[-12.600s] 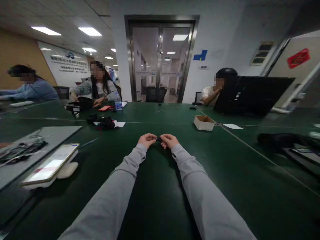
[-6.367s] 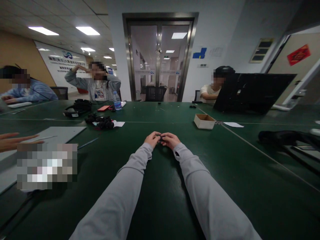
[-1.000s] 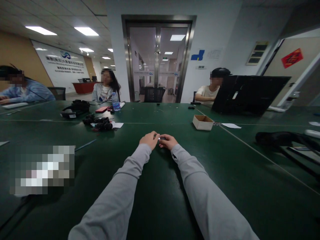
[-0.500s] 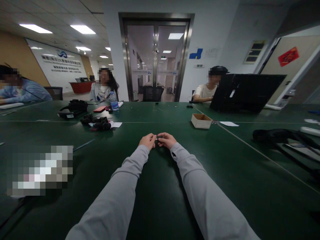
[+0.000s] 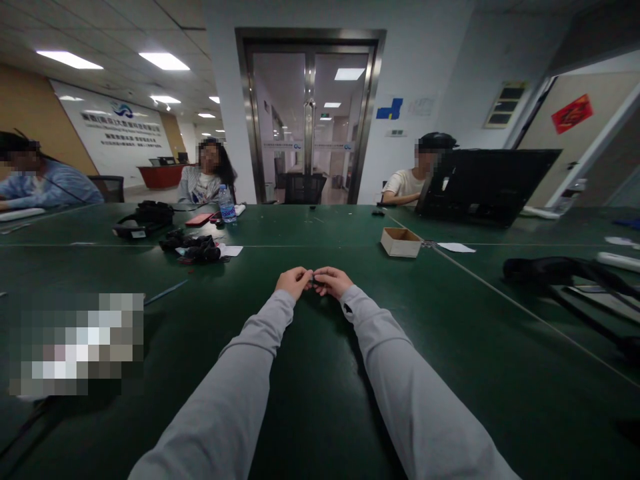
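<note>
- The table is dark green, with pale seam lines, and spreads across the whole near part of the scene.
- The glass door stands shut beyond the far edge, a chair in front of it.
- Three people sit on the far side: a person in blue at the left, a person in stripes left of the door, and a person in a cap at the right, partly behind the monitor.
- The black strap gear lies at the right; a blurred-out object lies at the near left.
- The headset rests at the far left, and the black bundle lies nearer, against a white paper.
- The open box sits right of centre, farther off than the hands.
- The left hand and right hand meet mid-table, fingertips nearly together. Each grip is pinching the dark piece — thumb against fingers.
- The bottle stands upright at the far left, beside a red object.
- The dark piece is between the two hands, mostly covered by fingers — its shape is too small to tell.
</note>
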`<state>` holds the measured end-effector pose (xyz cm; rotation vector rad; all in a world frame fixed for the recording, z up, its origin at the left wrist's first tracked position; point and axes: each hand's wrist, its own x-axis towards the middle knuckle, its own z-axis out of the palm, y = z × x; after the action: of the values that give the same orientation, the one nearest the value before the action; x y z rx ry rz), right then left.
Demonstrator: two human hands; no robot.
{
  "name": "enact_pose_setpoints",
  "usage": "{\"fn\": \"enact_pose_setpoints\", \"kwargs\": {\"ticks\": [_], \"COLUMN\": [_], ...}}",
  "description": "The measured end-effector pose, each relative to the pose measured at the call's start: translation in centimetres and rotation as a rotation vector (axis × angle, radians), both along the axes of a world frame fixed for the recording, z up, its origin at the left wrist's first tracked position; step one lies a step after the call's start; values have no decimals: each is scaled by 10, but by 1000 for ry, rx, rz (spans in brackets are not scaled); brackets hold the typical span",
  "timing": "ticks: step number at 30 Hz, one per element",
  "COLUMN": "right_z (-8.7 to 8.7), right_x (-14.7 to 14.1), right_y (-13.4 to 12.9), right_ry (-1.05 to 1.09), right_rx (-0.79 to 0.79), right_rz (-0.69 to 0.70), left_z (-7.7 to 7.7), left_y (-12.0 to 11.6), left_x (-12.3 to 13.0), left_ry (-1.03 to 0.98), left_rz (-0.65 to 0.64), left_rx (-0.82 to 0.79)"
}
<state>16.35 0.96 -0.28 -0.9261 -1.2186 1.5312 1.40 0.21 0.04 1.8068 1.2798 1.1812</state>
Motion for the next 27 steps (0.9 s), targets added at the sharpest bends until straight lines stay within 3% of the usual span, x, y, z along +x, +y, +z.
{"fn": "enact_pose_setpoints", "kwargs": {"ticks": [5,13,18,23,27], "right_z": [5,3,2,5,24], "right_x": [0,0,-8,-10,33], "right_y": [-3,-3,-9,-55,-124], "right_ry": [-28,-28,-85,-200,-401], "right_rx": [-41,-9,179,296,299], "right_rz": [-11,-6,56,78,108], "left_z": [2,5,6,11,28], "left_y": [0,-2,-6,-40,-86], "left_x": [3,5,12,-4,-56], "left_ry": [-268,-312,-470,-369,-187], "left_rz": [-88,-63,-69,-73,-178], "left_rx": [33,-160,-198,-229,-418]}}
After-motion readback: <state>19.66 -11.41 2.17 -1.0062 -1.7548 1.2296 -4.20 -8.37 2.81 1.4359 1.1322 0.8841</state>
